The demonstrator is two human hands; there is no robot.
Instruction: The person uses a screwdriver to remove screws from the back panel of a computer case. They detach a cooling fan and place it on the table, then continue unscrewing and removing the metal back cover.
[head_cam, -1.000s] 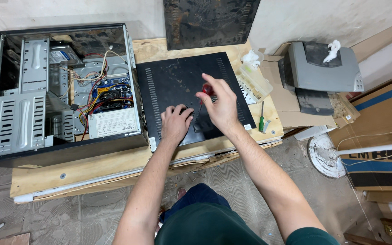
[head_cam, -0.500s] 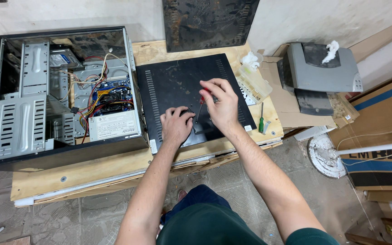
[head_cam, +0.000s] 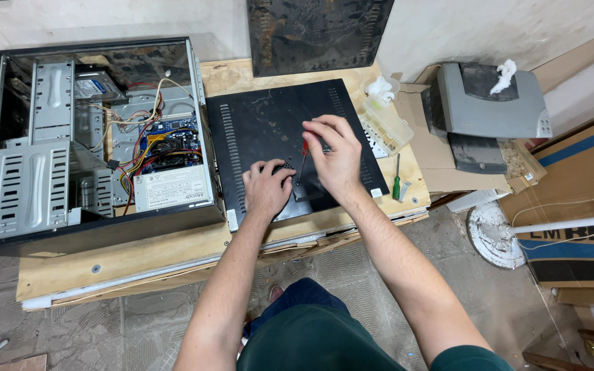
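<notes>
Head view: black side panel (head_cam: 280, 134) flat on wooden table (head_cam: 173, 251), just right of open computer case (head_cam: 91, 137). Left hand (head_cam: 267, 189) curled, pressing small part on panel. Right hand (head_cam: 335, 154) pinching red-handled screwdriver (head_cam: 303, 152), tip down. Green screwdriver (head_cam: 397, 180) beside panel.

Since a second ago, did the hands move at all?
Barely. The right hand tipped the red screwdriver a little more upright and keeps its grip on it. The left hand stayed pressing on the black panel. The computer case didn't move.
</notes>
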